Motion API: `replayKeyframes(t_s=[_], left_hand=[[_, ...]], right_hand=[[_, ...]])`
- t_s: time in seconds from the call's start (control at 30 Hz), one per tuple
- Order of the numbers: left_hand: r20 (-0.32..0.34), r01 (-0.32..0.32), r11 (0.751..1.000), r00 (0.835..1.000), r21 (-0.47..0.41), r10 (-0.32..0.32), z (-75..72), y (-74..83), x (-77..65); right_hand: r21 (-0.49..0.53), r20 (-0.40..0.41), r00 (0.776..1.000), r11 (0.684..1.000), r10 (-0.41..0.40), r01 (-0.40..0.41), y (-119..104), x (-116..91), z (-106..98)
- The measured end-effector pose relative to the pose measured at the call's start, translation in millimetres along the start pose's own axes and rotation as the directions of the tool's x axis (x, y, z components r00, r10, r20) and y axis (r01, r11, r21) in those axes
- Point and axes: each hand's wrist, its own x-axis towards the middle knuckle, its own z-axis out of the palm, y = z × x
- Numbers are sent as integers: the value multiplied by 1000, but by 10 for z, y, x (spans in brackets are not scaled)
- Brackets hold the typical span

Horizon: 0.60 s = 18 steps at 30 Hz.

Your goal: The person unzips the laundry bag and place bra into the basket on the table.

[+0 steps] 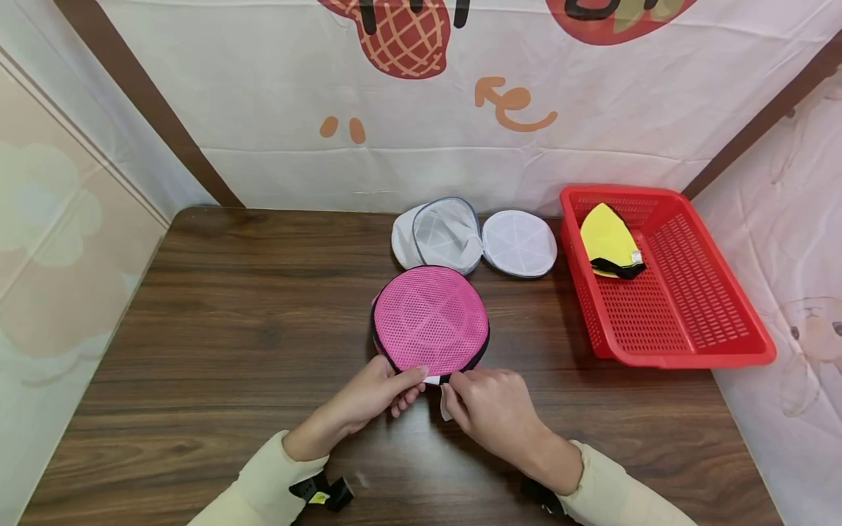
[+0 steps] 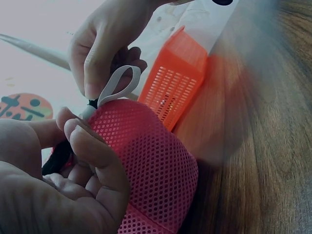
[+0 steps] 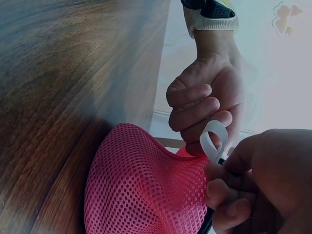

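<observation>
A round pink mesh laundry bag with black edging is held at its near rim by both hands, at the middle of the table. My left hand pinches the edging, thumb on top, beside a small white tab. Just to the right, my right hand pinches the same edging with thumb and curled fingers. A white fabric loop sticks out from the rim between the hands. In the left wrist view, the bag's mesh side bulges below the fingers. What exactly lies under the right fingertips is hidden.
Behind the pink bag, a white mesh bag lies on the table with its round white lid folded out. A red plastic basket stands at the right, holding a folded yellow bag with black trim. Printed cloth hangs along the table's back.
</observation>
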Motion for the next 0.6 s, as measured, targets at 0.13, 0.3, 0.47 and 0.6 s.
replayKeyframes(t_s=[0.13, 0.3, 0.47, 0.6], left_hand=[[-5, 0, 1000, 1000, 15, 0, -7, -1, 8], [-1, 8, 1000, 1000, 12, -8, -5, 0, 4], [5, 5, 1000, 1000, 14, -5, -4, 3, 5], [7, 3, 1000, 1000, 26, -3, -9, 7, 7]], right_hand=[[1, 11, 1000, 1000, 10, -10, 8, -2, -6], [-1, 27, 999, 1000, 23, -23, 19, -16, -12], [3, 41, 998, 999, 40, -40, 31, -24, -20], [2, 40, 998, 999, 45, -45, 38, -23, -28]])
